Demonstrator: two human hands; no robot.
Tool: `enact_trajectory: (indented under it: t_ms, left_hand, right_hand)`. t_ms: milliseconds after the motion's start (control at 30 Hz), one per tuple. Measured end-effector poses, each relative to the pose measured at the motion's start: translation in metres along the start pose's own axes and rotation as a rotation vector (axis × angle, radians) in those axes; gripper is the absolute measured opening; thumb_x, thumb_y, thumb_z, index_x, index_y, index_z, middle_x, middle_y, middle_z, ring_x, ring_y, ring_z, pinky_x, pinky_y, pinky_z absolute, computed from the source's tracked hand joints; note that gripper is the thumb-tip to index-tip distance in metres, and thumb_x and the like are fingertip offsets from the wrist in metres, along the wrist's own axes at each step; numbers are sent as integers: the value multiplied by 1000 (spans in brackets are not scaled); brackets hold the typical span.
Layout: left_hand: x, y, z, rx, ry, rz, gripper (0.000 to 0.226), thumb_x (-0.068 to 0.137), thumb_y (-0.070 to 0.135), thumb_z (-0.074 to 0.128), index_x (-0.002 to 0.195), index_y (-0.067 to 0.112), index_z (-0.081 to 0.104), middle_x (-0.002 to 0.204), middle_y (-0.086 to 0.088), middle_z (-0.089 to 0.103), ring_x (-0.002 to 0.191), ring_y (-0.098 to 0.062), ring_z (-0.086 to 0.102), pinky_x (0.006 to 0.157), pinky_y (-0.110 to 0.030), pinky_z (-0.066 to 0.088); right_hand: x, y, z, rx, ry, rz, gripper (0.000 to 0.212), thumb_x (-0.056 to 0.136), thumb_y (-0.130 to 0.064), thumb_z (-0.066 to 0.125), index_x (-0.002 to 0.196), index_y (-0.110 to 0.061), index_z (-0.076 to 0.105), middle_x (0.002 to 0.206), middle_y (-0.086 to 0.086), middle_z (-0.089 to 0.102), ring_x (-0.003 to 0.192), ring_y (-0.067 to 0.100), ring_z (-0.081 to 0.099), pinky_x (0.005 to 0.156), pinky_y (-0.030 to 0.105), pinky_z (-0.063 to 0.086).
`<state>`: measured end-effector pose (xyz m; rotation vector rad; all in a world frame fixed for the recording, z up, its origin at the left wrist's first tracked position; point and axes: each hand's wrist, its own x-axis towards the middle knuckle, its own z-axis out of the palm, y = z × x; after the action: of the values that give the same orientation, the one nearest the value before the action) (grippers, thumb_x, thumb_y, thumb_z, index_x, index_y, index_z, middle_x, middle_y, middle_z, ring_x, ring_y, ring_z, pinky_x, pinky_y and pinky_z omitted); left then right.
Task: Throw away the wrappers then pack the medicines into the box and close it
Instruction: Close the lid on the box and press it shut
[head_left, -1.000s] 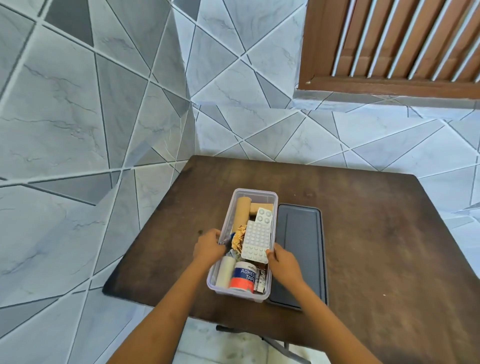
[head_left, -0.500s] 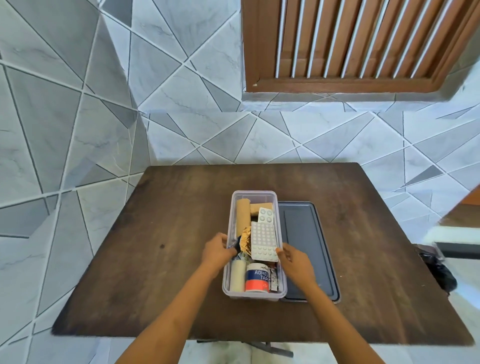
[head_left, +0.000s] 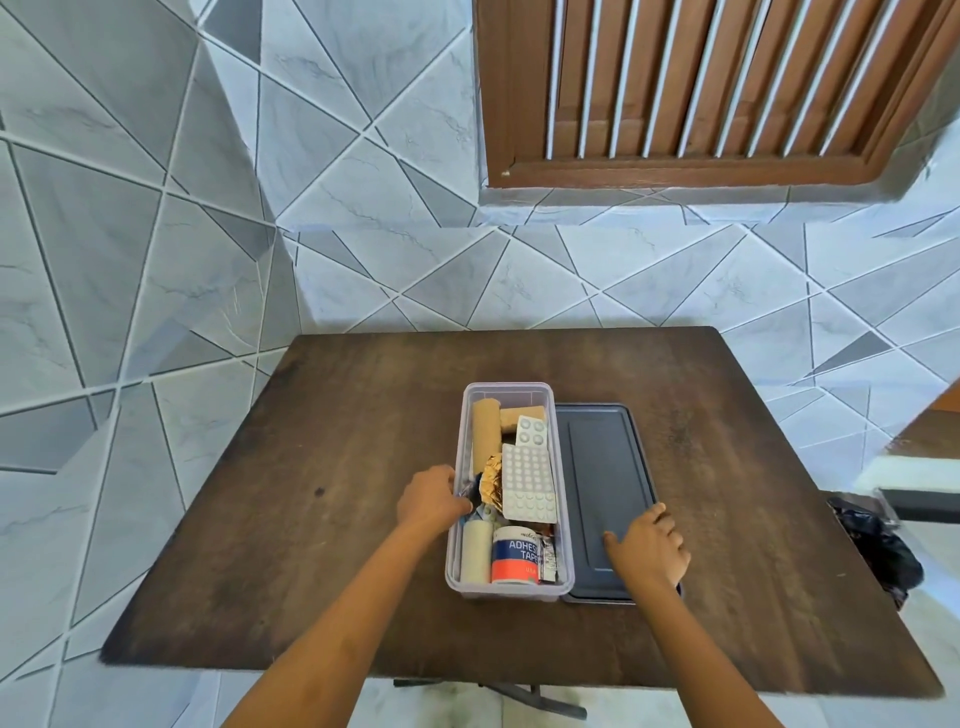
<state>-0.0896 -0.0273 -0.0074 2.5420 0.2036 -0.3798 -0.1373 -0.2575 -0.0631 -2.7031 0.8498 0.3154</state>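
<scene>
Clear box (head_left: 511, 590) sits mid-table (head_left: 311, 519), long axis running away from the person. Inside it: two tan rolls at the far end, two blister packs (head_left: 529, 483) stacked along the right wall, crumpled gold foil (head_left: 491, 480) left of them, a tape roll (head_left: 515, 555) and a white tube at the near end. Dark lid (head_left: 597, 467) lies flat, touching the box's right side.

Left hand (head_left: 432, 503) is at the box's left rim, fingers curled over the edge; whether they pinch anything, cannot tell. Right hand (head_left: 649, 545) rests spread and flat on the lid's near right corner, gripping nothing.

Judgement: lid looks light, stiff, thin plastic, likely slick on top. Best taken by its long outer edge, thumb above, fingers under. Box is light and may skid, so it needs steadying. Foil looks like a wrapper not yet binned.
</scene>
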Motion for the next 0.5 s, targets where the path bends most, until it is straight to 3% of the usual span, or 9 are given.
enact_trajectory:
  t_ms: [200,300,400,500]
  left_hand:
    - [-1,-1,1,22,0,32,17,82,19,67,91,14,54,86,-2,56,66,-10,50,47,-17,31]
    - [-1,-1,1,25,-4,25,16,82,20,67,86,16,52,82,-1,55,59,-7,46,47,-18,31]
    - [0,2,-3,20,42,3,15,84,23,64,77,16,52,70,3,52,57,-8,46,49,-19,35]
    - [0,13,-9,-79,162,63,18,85,19,57,69,17,51,68,2,53,67,-16,51,57,-25,39]
  right_hand:
    - [5,1,-21,29,67,72,90,78,-48,66,139,3,22,137,23,38,125,36,40,102,43,37]
    - [9,0,-39,196,124,49,59,80,-35,67,123,-1,46,127,21,43,114,37,46,93,44,42]
    - [11,-5,-62,491,112,-38,22,81,-23,65,95,-10,54,117,20,52,88,33,55,71,37,46]
    - [2,-23,-80,680,77,-164,16,80,-18,67,86,-8,56,97,16,65,80,28,59,67,34,45]
